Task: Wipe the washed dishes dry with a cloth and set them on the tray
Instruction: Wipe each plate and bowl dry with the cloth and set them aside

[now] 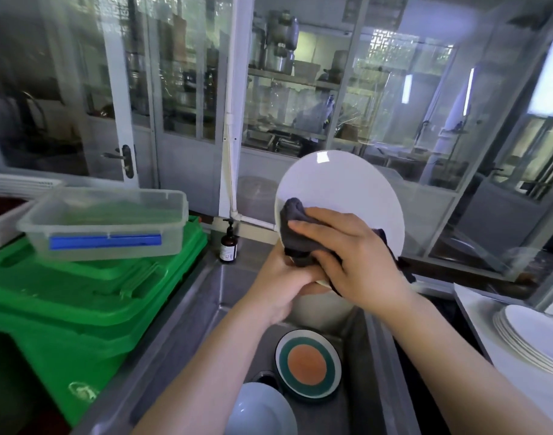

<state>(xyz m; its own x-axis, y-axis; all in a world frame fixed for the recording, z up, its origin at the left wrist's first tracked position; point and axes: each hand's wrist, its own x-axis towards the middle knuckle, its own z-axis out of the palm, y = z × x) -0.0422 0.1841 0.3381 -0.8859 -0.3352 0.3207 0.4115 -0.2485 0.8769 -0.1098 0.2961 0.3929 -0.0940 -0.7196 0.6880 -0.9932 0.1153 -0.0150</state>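
So my right hand (353, 252) has the dark grey cloth (297, 227) bunched up under curled fingers, pressing it onto the face of the white plate (341, 189). My left hand (278, 277) grips that plate by its bottom edge, holding it tilted upright over the sink (225, 293). Both grips are clamped, one on the cloth, one on the plate.

Down in the sink there's a plate with an orange centre and green ring (308, 362), and a pale blue bowl (259, 409) just beside it. Off to my right a stack of white plates (532, 337) sits on the white tray (476, 306). On my left, a clear lidded tub (105, 224) rests on green bins (80, 293), with a brown pump bottle (228, 243) near the sink corner.
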